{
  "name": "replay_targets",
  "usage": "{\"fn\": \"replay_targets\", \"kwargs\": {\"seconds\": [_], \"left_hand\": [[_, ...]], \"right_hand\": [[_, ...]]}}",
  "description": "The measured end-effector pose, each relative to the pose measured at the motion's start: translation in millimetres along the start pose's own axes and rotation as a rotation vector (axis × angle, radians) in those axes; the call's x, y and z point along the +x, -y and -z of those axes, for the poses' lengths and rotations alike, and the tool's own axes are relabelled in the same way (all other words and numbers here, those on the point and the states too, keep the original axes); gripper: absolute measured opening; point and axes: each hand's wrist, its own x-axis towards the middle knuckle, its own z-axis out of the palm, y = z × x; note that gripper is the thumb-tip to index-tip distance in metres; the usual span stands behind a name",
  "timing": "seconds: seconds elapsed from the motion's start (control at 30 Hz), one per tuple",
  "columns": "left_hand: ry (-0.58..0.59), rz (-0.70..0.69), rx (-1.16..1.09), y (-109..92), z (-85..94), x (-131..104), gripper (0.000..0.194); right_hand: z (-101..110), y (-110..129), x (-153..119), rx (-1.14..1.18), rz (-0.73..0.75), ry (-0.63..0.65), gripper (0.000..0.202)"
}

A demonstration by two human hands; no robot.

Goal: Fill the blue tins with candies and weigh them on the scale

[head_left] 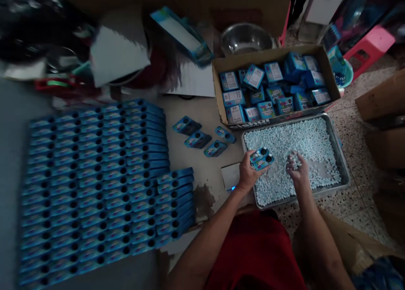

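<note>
My left hand (249, 172) grips two small blue candy boxes (262, 158) side by side, their tops facing up with dark round holes. A few white pieces lie on top of them. Over the metal tray (345, 172), my right hand (297, 168) is curled around a handful of small white and pale blue candies (293, 158). The same loose candies (284, 134) cover most of the tray, with a bare patch near my right hand. Several more blue boxes (216, 148) stand on the table to the left of my left hand.
Rows of blue boxes (95, 188) fill the left side. Behind the tray, a cardboard carton (218, 93) holds many blue boxes. A small scale (230, 176) with a lit display sits left of the tray. Farther back are a steel bowl (247, 39) and a pink stool (370, 45).
</note>
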Motion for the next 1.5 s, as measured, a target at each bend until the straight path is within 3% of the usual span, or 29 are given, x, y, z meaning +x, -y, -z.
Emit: {"fn": "replay_targets", "kwargs": {"seconds": [0.13,0.23,0.37,0.63,0.83,1.0,1.13,1.23,1.33,1.5], "left_hand": [[0.046,0.001,-0.035,-4,-15.6,-2,0.077],[0.078,-0.038,-0.035,0,-16.9,4,0.078],[0.080,-0.076,-0.032,7,-3.1,18,0.079],[0.211,-0.206,-0.081,14,20.0,41,0.080],[0.218,-0.167,-0.046,22,22.9,56,0.082],[0.244,-0.187,-0.052,23,14.3,64,0.080],[0.242,-0.144,-0.013,22,8.3,66,0.083],[0.262,-0.149,0.018,21,7.1,69,0.081],[0.299,-0.221,0.047,16,8.9,75,0.076],[0.444,-0.454,0.132,9,15.0,90,0.059]], "right_hand": [[1,-2,-17,0.315,-0.102,0.081,0.023],[-4,-7,-19,0.485,-0.138,0.109,0.013],[-16,-2,-22,0.638,-0.118,0.131,0.014],[-49,21,-48,0.897,-0.006,0.069,0.019],[-64,25,-50,0.771,0.048,0.083,0.014],[-83,38,-38,0.817,0.048,0.039,0.020],[-92,41,-27,0.677,-0.001,0.090,0.021],[-93,42,-21,0.597,0.046,0.159,0.025],[-91,44,-19,0.513,0.098,0.166,0.026],[-88,42,-25,0.445,0.085,0.056,0.025]]}}
